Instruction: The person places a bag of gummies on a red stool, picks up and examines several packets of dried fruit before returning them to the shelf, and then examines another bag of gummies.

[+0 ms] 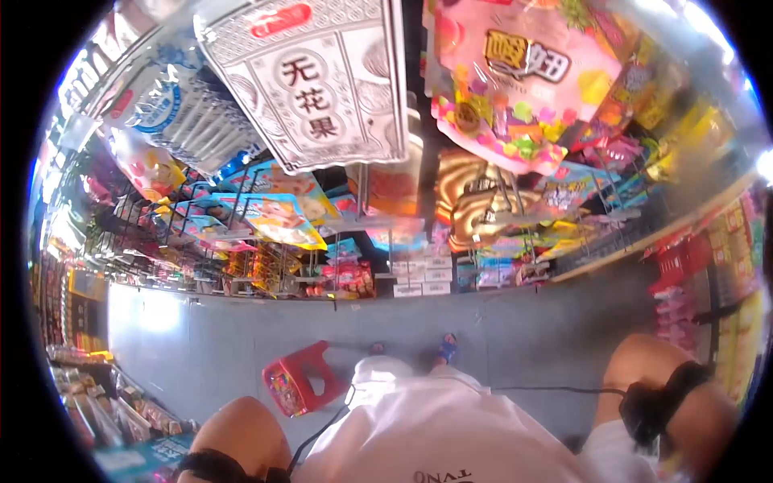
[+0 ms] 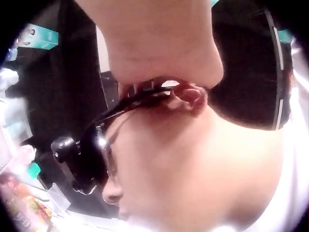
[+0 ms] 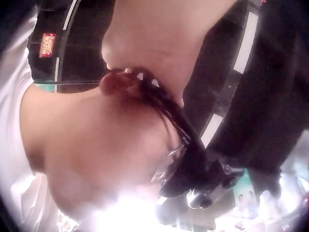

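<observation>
Both hands are raised to the sides of the person's head, out of the head view. In the left wrist view, the heel of the left hand (image 2: 164,53) is close over the ear, and its fingertips show at the dark band of a black head-worn camera (image 2: 89,152). The right hand (image 3: 149,55) is likewise by the other ear in the right wrist view, at the band of the same head camera (image 3: 195,176). Its fingers are mostly hidden behind the palm, and I cannot tell how tightly either hand holds the band.
Bagged snacks hang on a rack ahead, with a white dried-fig bag (image 1: 322,88) and a pink bag (image 1: 523,80) nearest. A red stool (image 1: 302,378) stands on the grey floor (image 1: 225,338). More goods line the left and right sides. A cable (image 1: 555,390) crosses the white shirt.
</observation>
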The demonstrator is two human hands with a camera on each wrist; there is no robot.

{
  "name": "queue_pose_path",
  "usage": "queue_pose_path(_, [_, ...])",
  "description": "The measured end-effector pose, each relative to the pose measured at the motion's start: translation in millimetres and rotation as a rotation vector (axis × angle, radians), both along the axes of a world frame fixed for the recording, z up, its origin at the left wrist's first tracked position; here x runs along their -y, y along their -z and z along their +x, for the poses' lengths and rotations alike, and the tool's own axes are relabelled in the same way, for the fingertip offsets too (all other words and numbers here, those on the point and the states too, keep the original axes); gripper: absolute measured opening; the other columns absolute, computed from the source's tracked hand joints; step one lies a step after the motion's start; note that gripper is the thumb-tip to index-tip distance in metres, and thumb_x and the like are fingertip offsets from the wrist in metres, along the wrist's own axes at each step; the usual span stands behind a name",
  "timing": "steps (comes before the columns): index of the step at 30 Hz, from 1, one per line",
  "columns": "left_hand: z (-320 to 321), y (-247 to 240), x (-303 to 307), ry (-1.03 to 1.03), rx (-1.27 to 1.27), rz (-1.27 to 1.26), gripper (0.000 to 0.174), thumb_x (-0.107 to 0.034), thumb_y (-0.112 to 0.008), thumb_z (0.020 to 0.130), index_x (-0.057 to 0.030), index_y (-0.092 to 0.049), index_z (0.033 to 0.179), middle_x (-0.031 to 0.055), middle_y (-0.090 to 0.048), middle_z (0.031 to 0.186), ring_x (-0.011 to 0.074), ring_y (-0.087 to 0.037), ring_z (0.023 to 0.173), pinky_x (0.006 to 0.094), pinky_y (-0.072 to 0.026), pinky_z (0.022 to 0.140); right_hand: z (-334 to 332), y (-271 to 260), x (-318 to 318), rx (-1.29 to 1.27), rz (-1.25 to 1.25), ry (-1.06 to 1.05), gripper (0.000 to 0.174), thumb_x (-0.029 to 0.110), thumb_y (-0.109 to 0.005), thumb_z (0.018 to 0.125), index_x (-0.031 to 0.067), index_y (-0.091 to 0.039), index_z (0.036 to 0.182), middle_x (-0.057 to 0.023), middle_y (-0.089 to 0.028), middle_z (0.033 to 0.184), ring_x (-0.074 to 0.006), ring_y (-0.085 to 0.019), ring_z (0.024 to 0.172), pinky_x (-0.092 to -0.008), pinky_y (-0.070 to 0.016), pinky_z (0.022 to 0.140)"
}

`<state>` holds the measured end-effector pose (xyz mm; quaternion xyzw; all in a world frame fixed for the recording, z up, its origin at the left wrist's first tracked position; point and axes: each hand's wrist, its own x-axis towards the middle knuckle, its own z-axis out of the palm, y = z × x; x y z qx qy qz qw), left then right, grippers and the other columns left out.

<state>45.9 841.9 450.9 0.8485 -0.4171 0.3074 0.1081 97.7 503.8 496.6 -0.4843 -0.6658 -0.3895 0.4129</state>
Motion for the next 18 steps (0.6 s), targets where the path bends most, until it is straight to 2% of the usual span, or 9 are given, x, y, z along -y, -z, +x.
queue_pose_path(6, [-7, -6, -18, -0.022, 0.081, -0.085, 0.033, -0.010, -0.059, 0.088, 0.0035, -0.056, 0.118, 0.0188, -0.061, 0.116, 0.0311, -0.060, 0.105, 0.0391, -0.0495, 0.093, -4, -16, -17, 0.043, 0.139, -0.054, 0.060, 0.023, -0.053, 0.099, 0.0102, -0.028, 0.152, -0.0138, -0.034, 0.153, -0.0257, -0.029, 0.143, -0.0381, -0.0258, 0.118])
queue_pose_path(9, [-21, -2, -36, -0.061, 0.149, -0.196, 0.033, -0.010, -0.058, 0.089, 0.0039, -0.056, 0.119, 0.0190, -0.061, 0.115, 0.0310, -0.060, 0.105, 0.0386, -0.0493, 0.093, -2, -3, -43, -0.059, 0.678, -0.413, 0.061, 0.022, -0.053, 0.099, 0.0098, -0.027, 0.153, -0.0139, -0.034, 0.155, -0.0253, -0.030, 0.144, -0.0375, -0.0258, 0.119])
queue_pose_path(10, [-26, 4, -41, -0.083, 0.168, -0.262, 0.033, -0.010, -0.058, 0.089, 0.0041, -0.056, 0.119, 0.0190, -0.061, 0.115, 0.0309, -0.060, 0.104, 0.0385, -0.0493, 0.093, -4, 8, -46, -0.142, 0.741, -0.351, 0.061, 0.021, -0.053, 0.099, 0.0096, -0.027, 0.153, -0.0139, -0.035, 0.155, -0.0251, -0.030, 0.145, -0.0373, -0.0258, 0.119])
queue_pose_path(11, [-30, 13, -46, -0.109, 0.182, -0.334, 0.033, -0.010, -0.058, 0.089, 0.0042, -0.055, 0.119, 0.0191, -0.061, 0.115, 0.0309, -0.060, 0.104, 0.0383, -0.0492, 0.093, 6, 26, -46, -0.130, 0.508, 0.325, 0.039, 0.033, -0.048, 0.098, 0.0039, -0.044, 0.123, -0.0148, -0.046, 0.123, -0.0282, -0.044, 0.111, -0.0413, -0.0399, 0.097])
queue_pose_path(14, [-7, 52, -40, -0.249, 0.111, -0.578, 0.033, -0.010, -0.057, 0.090, 0.0047, -0.055, 0.119, 0.0192, -0.061, 0.115, 0.0308, -0.059, 0.104, 0.0379, -0.0491, 0.093, 51, 74, -101, -0.802, 0.271, 0.197, 0.030, 0.013, -0.046, 0.100, -0.0083, -0.055, 0.119, -0.0225, -0.064, 0.113, -0.0257, -0.064, 0.098, -0.0404, -0.0506, 0.094])
queue_pose_path(15, [20, 68, -29, -0.320, 0.036, -0.669, 0.033, -0.011, -0.056, 0.090, 0.0049, -0.055, 0.119, 0.0193, -0.061, 0.114, 0.0307, -0.059, 0.104, 0.0378, -0.0490, 0.093, 64, 85, -114, -0.987, 0.155, 0.244, 0.032, 0.005, -0.051, 0.098, -0.0066, -0.050, 0.128, -0.0209, -0.057, 0.128, -0.0255, -0.059, 0.113, -0.0418, -0.0435, 0.105])
queue_pose_path(16, [52, 80, -15, -0.351, -0.154, -0.951, 0.044, -0.002, -0.065, 0.083, 0.0034, -0.052, 0.125, 0.0199, -0.052, 0.132, 0.0347, -0.050, 0.123, 0.0435, -0.0400, 0.102, 82, 99, -132, -0.982, 0.109, 0.183, 0.043, 0.008, -0.054, 0.097, -0.0061, -0.044, 0.136, -0.0197, -0.051, 0.135, -0.0293, -0.051, 0.128, -0.0443, -0.0448, 0.105])
queue_pose_path(17, [75, 92, -16, -0.344, -0.197, -1.042, 0.051, -0.001, -0.067, 0.083, 0.0035, -0.048, 0.130, 0.0209, -0.048, 0.137, 0.0357, -0.047, 0.127, 0.0442, -0.0374, 0.105, 98, 113, -146, -1.052, 0.121, 0.236, 0.052, 0.008, -0.064, 0.094, -0.0051, -0.041, 0.138, -0.0153, -0.049, 0.139, -0.0260, -0.050, 0.128, -0.0392, -0.0405, 0.107])
queue_pose_path(18, [92, 99, -18, -0.333, -0.238, -1.132, 0.058, 0.000, -0.068, 0.083, 0.0036, -0.043, 0.136, 0.0220, -0.043, 0.141, 0.0367, -0.043, 0.131, 0.0449, -0.0349, 0.107, 109, 122, -156, -1.058, 0.098, 0.297, 0.062, 0.013, -0.069, 0.092, -0.0051, -0.036, 0.141, -0.0178, -0.048, 0.141, -0.0249, -0.049, 0.128, -0.0377, -0.0407, 0.106])
